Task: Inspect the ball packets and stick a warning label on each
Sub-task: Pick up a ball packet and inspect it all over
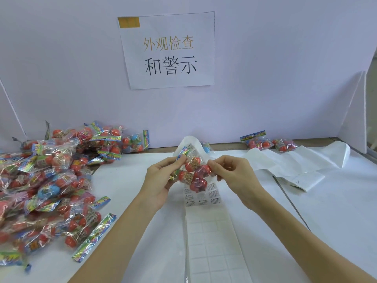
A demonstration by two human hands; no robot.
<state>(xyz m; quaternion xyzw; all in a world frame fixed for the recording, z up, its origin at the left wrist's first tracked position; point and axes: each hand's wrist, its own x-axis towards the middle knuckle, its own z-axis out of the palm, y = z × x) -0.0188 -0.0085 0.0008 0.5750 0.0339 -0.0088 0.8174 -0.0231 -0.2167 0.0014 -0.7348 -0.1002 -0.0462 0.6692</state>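
A clear packet of red balls (194, 172) with a colourful header is held up above the table's middle. My left hand (161, 180) grips its left side by the header. My right hand (232, 172) pinches its right edge. Under the packet lies a long white label strip (204, 201); several printed warning labels remain near its far part and the nearer squares are peeled bare. A big heap of ball packets (47, 180) covers the left of the table. Two packets (269, 142) lie at the back right.
White backing sheets (295, 160) lie crumpled at the right. A white partition with a paper sign (169, 52) stands behind the table, and a side panel (355, 111) closes the right. One packet (206, 147) lies behind the strip's curled far end.
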